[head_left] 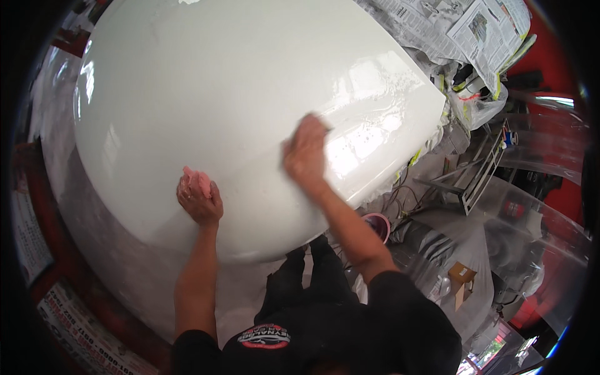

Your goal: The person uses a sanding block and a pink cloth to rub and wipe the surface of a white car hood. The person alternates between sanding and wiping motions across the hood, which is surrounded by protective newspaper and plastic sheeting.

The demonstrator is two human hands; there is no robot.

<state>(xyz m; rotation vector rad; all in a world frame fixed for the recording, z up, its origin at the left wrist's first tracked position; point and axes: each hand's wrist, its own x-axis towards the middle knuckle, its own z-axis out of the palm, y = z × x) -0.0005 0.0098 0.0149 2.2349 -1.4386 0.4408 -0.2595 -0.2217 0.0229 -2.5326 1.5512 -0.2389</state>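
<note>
A large glossy off-white car body panel [225,81] spreads out in front of me. My left hand [203,203] is closed round a crumpled pink cloth [198,183] over the near left part of the panel. Further right, my right hand [305,156] presses on the panel, slightly blurred by motion. Its fingers are closed over a dark flat pad [327,129], of which only an edge shows; the rest is hidden under the hand. Wet streaks and droplets [394,94] shine on the panel's right side.
Newspaper masking [431,19] and plastic sheeting border the panel's right edge. A pink bucket [377,226] stands below it, beside a metal frame stand [465,187] and an opened cardboard box [461,278]. A dark red framed edge [56,250] curves along the left.
</note>
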